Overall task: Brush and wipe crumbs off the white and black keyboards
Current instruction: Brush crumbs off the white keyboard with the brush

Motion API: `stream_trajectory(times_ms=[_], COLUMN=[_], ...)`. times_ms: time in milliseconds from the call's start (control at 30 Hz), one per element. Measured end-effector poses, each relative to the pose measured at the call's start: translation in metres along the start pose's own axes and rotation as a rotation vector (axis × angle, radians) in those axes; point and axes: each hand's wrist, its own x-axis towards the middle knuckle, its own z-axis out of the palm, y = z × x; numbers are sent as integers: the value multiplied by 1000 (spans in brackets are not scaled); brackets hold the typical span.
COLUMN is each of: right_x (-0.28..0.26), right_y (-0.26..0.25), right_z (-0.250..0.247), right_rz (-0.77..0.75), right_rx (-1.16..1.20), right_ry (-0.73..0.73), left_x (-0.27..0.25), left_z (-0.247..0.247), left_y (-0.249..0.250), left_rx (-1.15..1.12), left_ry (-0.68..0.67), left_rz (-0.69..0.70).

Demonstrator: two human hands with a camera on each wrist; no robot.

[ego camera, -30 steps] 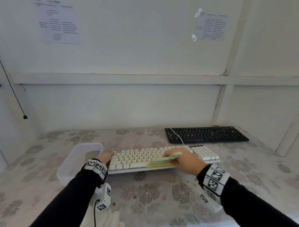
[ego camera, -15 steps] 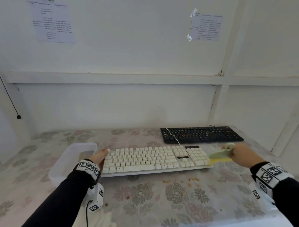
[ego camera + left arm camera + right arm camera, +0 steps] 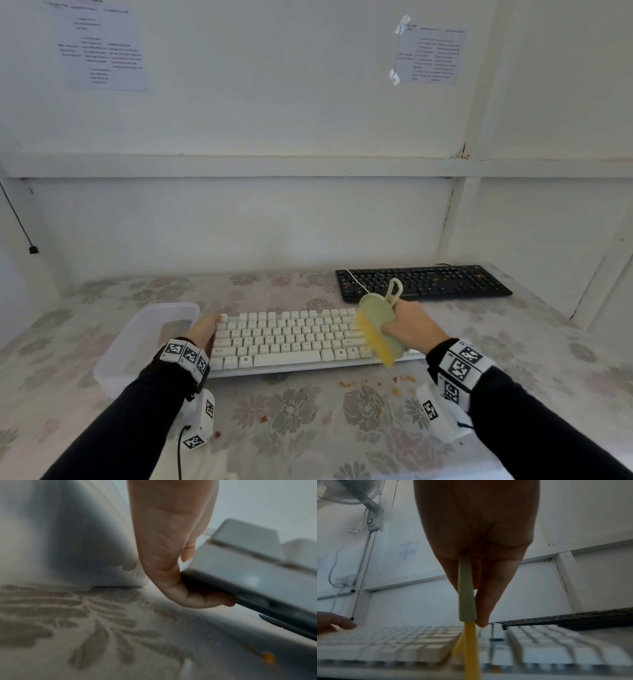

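The white keyboard (image 3: 284, 337) lies across the table's middle, its back edge tilted up. My left hand (image 3: 205, 330) grips its left end, fingers curled under the edge (image 3: 188, 599). My right hand (image 3: 411, 325) holds a pale green brush (image 3: 378, 325) with yellow bristles over the keyboard's right part; in the right wrist view the brush (image 3: 466, 595) stands edge-on with bristles down by the keys (image 3: 402, 642). The black keyboard (image 3: 423, 282) lies behind at the right, with orange crumbs on its keys.
A clear plastic container (image 3: 147, 342) stands left of the white keyboard. Orange crumbs (image 3: 373, 382) lie on the floral tablecloth in front of it. A white cable (image 3: 358, 282) runs over the black keyboard. Walls close off the back and right.
My right hand swept the brush from the keyboard's middle out past its right end, then came back over the right part with the brush turned on edge. The left hand stayed.
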Motion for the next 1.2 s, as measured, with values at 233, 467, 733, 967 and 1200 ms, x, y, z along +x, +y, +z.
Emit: stream_trajectory(times_ms=[233, 467, 733, 967, 1200], right_x=[-10, 1, -19, -8, -29], right_y=[43, 37, 43, 24, 31], right_z=[-39, -34, -45, -36, -11], right_rz=[214, 177, 288, 90, 241], right_rx=[-121, 14, -80, 141, 97], right_ry=[154, 243, 81, 317, 40], left_x=[49, -3, 6, -5, -4], left_z=[-12, 17, 19, 18, 18], left_y=[-3, 12, 6, 5, 2], left_rx=[132, 216, 0, -162, -208], left_ry=[134, 142, 206, 184, 150], left_rz=[68, 98, 176, 236, 239])
